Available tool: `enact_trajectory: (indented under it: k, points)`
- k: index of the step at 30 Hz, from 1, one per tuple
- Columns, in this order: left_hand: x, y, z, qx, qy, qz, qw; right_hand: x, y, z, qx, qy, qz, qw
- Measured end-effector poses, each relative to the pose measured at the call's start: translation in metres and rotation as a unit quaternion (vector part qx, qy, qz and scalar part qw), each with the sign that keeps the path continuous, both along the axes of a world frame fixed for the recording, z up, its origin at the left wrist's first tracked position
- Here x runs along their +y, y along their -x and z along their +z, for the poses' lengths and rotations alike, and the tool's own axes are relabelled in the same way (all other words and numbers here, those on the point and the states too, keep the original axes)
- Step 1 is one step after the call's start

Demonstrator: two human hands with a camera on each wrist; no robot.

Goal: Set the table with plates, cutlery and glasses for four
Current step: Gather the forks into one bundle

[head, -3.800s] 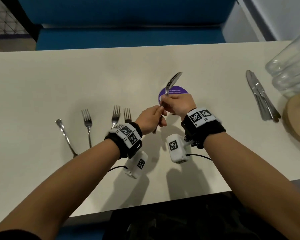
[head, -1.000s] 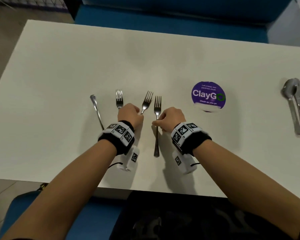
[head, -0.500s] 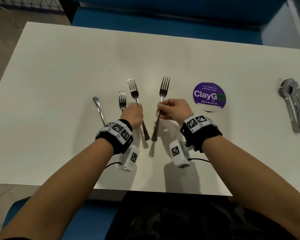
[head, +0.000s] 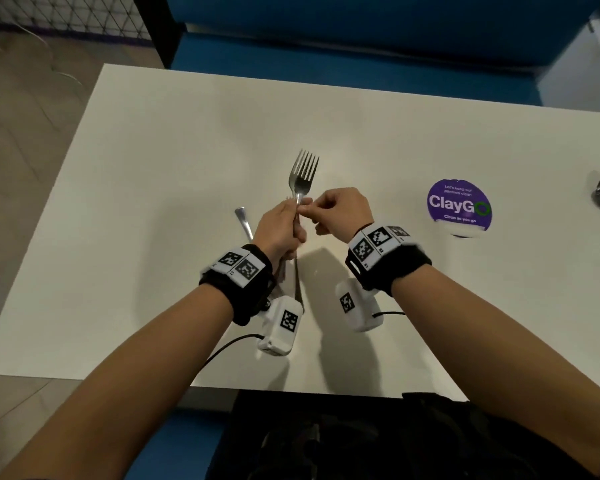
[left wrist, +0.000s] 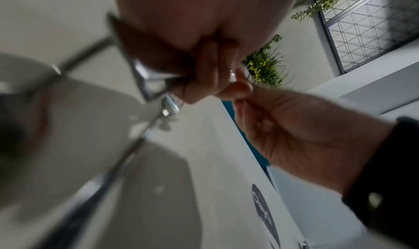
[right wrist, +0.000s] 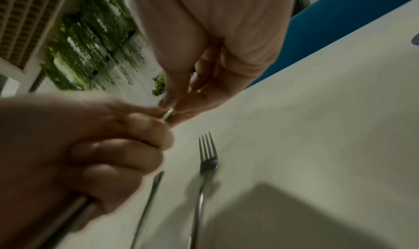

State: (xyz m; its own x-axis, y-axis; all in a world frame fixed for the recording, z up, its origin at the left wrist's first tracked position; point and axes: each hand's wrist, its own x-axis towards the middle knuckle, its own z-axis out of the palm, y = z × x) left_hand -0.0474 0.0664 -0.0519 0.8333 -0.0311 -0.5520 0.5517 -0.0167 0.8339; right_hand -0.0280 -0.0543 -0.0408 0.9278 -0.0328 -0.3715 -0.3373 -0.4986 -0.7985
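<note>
Half a second ago each hand held its own fork apart; now the two forks (head: 302, 174) are stacked together above the table (head: 153, 168), gripped in the left hand's (head: 280, 230) curled fingers. The right hand (head: 336, 211) pinches their necks just beside that grip. Another fork (right wrist: 207, 160) and a spoon handle (head: 244, 221) lie below the left hand.
</note>
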Motion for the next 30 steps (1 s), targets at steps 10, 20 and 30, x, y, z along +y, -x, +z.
enact_trajectory:
  k: [10,20,30]
  points:
    - [0.065,-0.005,-0.003,0.033,-0.013,-0.041,0.999,0.041,0.022,-0.037,0.138,0.228,0.050,0.963]
    - [0.073,-0.004,-0.008,0.003,-0.039,-0.044,0.998,0.040,0.013,-0.013,0.118,-0.087,-0.112,0.983]
    - [0.076,0.002,-0.008,0.026,0.023,-0.014,0.999,0.082,0.006,-0.003,0.086,-0.176,-0.012,0.981]
